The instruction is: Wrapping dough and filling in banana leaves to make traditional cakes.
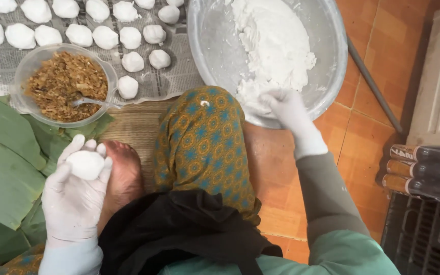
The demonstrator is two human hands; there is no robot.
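Person seated on the floor, viewed from above. Black cloth (189,229) across the lap; one knee raised in patterned green-and-orange trousers (204,142); a bare foot (123,173) rests on a woven mat (133,122).

Left hand (77,188), white-gloved, palm up, fingers curled loosely around a white dough ball (85,164). The ball sits in the cupped fingers, held just above the foot, near the leaves. Hand partly closed, cradling rather than squeezing.

Right hand (286,109), also gloved, reaches over the near rim of a large metal basin (327,76). Fingers bent down into the edge of the white dough mass (273,46), touching it; whether they have pinched a piece off, cannot tell.

Left of the person: broad green leaves (6,163) overlapping on the floor.

Farther out, just beyond the leaves: clear plastic bowl (62,84) of brown shredded filling, with a spoon (90,102) lying in it, handle toward the right.

Beyond the bowl: newspaper sheet (174,76) spread flat, carrying rows of finished white dough balls (105,36), close together, some touching.

Right side: orange floor tiles (362,137), a grey rod (373,84) lying diagonally beside the basin, dark bottles (426,170) stacked on their sides on a black crate (423,239).
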